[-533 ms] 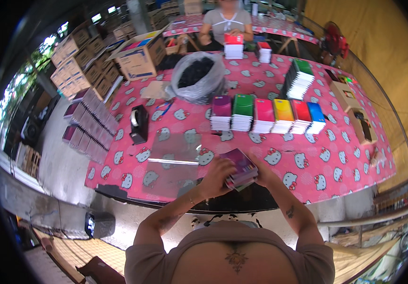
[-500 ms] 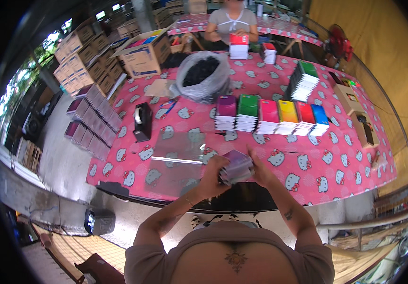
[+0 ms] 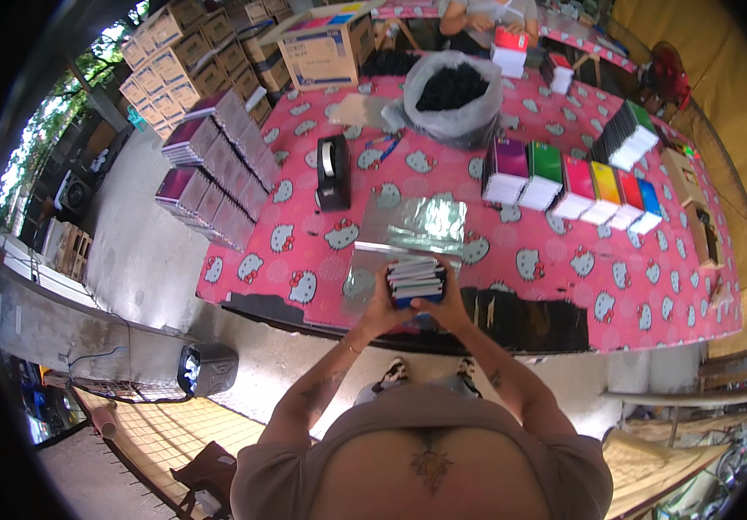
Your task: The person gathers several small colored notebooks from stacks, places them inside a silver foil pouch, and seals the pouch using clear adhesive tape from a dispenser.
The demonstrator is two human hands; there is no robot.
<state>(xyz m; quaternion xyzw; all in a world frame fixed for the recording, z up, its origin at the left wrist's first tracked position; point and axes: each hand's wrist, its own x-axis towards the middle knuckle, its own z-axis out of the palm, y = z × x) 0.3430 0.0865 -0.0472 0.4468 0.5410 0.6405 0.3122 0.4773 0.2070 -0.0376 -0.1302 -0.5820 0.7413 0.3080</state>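
Notebook bundle: over the near part of the clear plastic sheet (image 3: pixel 408 227), page edges turned up and a blue cover toward the person; whether the bundle (image 3: pixel 417 276) rests on the sheet or is just above it, I cannot tell.
Left hand: curled part-closed around the bundle's left side; the left hand (image 3: pixel 380 303) probably keeps loose notebooks from sliding out.
Right hand: closed around the right side, thumb across the near face; the right hand (image 3: pixel 450 303) seems to press against the left, squaring the bundle.
Plastic sheet: lies flat and glossy right before the person, a spot within easy reach of both hands.
Tape dispenser: the black dispenser (image 3: pixel 334 173) stands just beyond the sheet's left side, likely for quick reach.
Notebook row: colour-sorted stacks (image 3: pixel 544 173) stand side by side at right, presumably so each colour can be picked separately.
Near edge: the surface (image 3: pixel 512 243) ends just nearer than the hands, with a black patch (image 3: pixel 534 319) along it to their right.
Open room: bare patterned cloth lies between the bundle and the row; leftward, the dispenser and purple-topped stacks (image 3: pixel 209 169) narrow the space.
Far side: a plastic bag (image 3: pixel 456 128) of dark items limits forward reach beyond the sheet.
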